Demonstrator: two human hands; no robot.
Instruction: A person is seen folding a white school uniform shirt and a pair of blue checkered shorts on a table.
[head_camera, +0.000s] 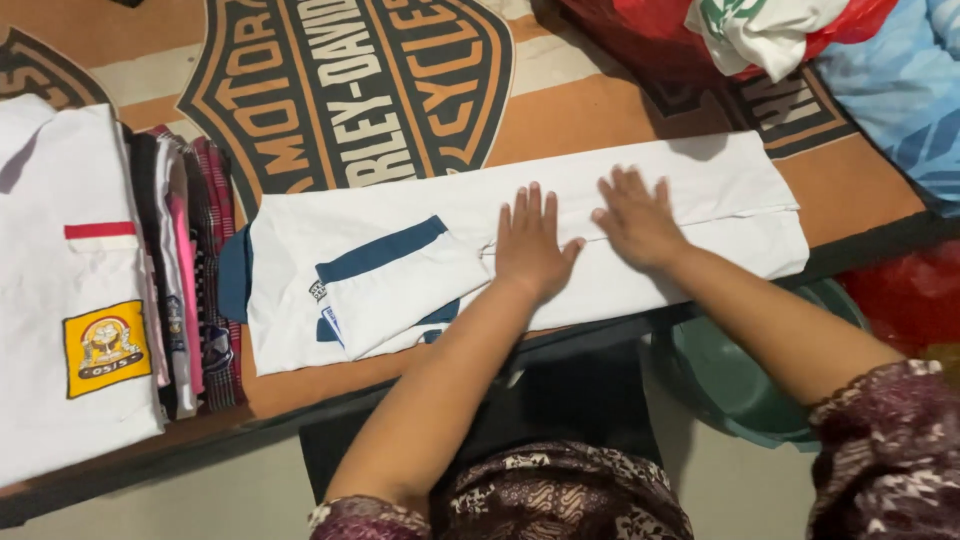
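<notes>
A white shirt with dark blue trim (400, 270) is laid flat across the middle of the surface (860, 180), close to the near edge. It has already been folded into a long strip: the sides are turned in, and one short sleeve with a blue band is laid over the front near the collar end. The shirt is not yet folded across its length, so that part looks left to do.

The left hand (530, 245) is pressed flat on the middle of the shirt, with the fingers spread wide and nothing held. The right hand (635, 220) is pressed flat just beside it, toward the far edge of the strip, fingers also wide and empty. The cloth seems to be being smoothed.

At the left end of the surface, a stack of folded clothes (190, 270) is stood on edge, and a folded white shirt with a yellow badge (70, 300) is laid beside it. Near the far right corner, a heap of unfolded clothes (770, 30) is seen, so more looks left to be folded.
</notes>
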